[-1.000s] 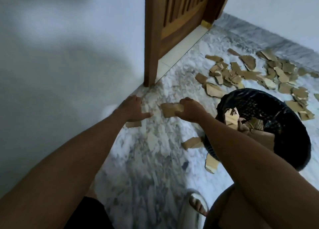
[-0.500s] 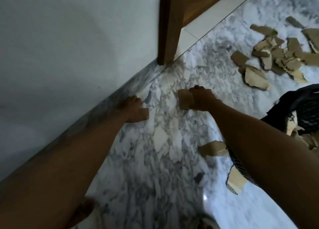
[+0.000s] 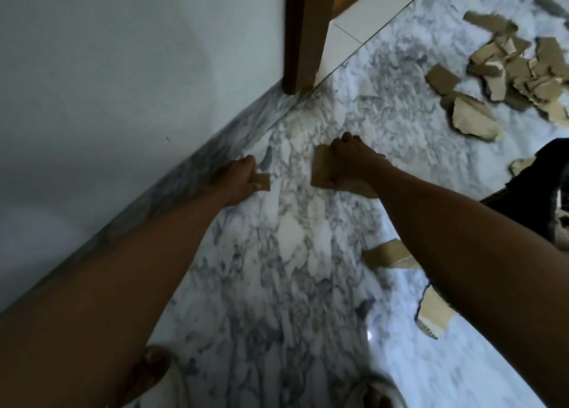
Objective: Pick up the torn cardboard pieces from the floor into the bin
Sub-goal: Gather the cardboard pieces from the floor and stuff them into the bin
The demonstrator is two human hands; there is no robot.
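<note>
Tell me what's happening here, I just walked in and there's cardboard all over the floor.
A person is picking torn cardboard off the marble floor. The left hand holds a small piece down by the wall's skirting, and the right hand grips a larger piece. The black bin sits at the right edge, with a pile of scraps beyond it and two more pieces beside it still to collect.

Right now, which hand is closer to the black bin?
The right hand is nearer. It grips a cardboard piece on the floor, with the black bin off to its right. The left hand is farther, by the wall, holding a smaller piece.
</note>
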